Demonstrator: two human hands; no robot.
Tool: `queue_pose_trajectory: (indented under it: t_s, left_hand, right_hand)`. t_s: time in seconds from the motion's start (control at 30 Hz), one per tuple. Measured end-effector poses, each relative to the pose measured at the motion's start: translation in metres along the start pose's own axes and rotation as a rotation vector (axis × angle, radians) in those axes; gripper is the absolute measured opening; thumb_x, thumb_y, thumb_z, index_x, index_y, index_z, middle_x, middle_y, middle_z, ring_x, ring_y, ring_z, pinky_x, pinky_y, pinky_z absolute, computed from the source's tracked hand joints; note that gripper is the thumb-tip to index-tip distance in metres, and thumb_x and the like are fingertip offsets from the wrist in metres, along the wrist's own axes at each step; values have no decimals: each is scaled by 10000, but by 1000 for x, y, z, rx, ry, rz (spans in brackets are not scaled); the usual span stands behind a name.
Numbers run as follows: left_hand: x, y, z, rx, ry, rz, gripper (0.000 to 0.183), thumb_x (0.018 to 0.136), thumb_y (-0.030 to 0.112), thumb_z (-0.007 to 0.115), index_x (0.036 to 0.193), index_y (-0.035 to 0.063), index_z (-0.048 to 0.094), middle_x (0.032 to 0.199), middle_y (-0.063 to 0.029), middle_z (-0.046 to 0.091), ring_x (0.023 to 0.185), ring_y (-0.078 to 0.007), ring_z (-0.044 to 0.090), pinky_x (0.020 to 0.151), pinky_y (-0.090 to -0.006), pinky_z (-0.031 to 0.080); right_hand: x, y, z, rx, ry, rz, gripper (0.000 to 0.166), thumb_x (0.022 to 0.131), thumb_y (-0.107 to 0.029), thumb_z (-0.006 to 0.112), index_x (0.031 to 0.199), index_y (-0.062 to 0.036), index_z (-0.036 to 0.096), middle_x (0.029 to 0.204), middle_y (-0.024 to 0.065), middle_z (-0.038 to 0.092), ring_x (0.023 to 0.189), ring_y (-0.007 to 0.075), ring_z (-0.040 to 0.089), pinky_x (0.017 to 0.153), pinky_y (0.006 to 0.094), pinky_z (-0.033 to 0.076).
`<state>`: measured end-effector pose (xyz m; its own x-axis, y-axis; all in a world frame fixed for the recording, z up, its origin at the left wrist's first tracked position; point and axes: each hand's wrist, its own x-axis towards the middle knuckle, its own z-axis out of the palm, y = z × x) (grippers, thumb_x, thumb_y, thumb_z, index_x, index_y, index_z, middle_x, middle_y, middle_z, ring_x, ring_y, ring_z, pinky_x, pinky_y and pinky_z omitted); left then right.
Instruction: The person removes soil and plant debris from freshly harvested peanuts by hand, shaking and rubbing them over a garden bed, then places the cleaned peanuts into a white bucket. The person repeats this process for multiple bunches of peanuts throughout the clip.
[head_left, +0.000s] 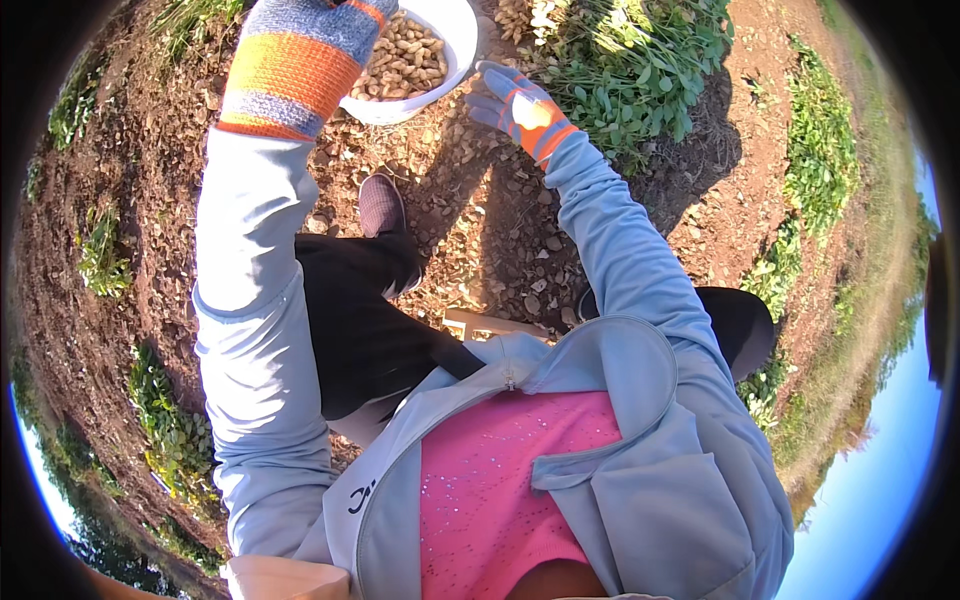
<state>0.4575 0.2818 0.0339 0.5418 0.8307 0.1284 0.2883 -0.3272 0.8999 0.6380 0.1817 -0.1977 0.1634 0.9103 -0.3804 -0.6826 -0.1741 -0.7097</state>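
Note:
A white plastic bucket (463, 45) with unshelled peanuts (405, 60) inside stands on the soil at the top of the view. My left hand (304, 67), in a grey and orange knit glove, is over the bucket's left side. Its fingers run out of the picture at the top, so any grip is hidden. Just right of the bucket, my right hand (517, 109), gloved alike, has its fingers extended and apart, holding nothing. Beside it lies a heap of pulled peanut plants (637, 82), with peanut pods (516, 19) showing at its upper left end.
Dry, stony soil (517, 255) spreads around my feet; one shoe (382, 206) is below the bucket. A wooden piece (480, 324) shows beneath me, between my legs. More green plants (821, 150) line the right, and small clumps (103, 251) lie to the left.

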Motion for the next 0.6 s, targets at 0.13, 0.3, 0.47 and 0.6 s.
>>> queue_pose_trajectory:
  t_s: [0.13, 0.3, 0.47, 0.6]
  left_hand:
    - [0, 1, -16, -34, 28, 25, 184, 800, 127, 529, 879, -36, 554, 739, -88, 582, 677, -114, 522, 621, -235, 421]
    - [22, -25, -23, -166, 77, 117, 187, 799, 137, 519, 868, -33, 553, 720, -63, 570, 647, -117, 514, 590, -240, 419]
    - [27, -9, -26, -195, 63, 30, 233, 787, 178, 538, 870, -39, 557, 722, -65, 581, 649, -122, 522, 571, -249, 420]
    - [35, -14, -17, -435, 109, 41, 256, 778, 199, 549, 881, -36, 562, 720, -64, 583, 655, -123, 525, 575, -249, 417]
  right_hand:
    - [20, -24, 31, -273, 117, -96, 368, 846, -132, 425, 1204, -69, 366, 1166, 104, 449, 975, 258, 511, 795, 382, 473]
    - [7, -14, -11, 25, 312, 217, 319, 891, -180, 326, 1190, -91, 391, 1074, 129, 518, 914, 293, 545, 737, 403, 484]
    - [-62, -18, -12, -464, 269, 337, 309, 882, -136, 331, 1173, -74, 412, 1061, 144, 532, 876, 254, 570, 708, 366, 499]
    - [-79, -26, 6, -500, 328, 447, 257, 880, -162, 370, 1116, -118, 464, 772, 39, 538, 588, 137, 515, 466, 249, 412]
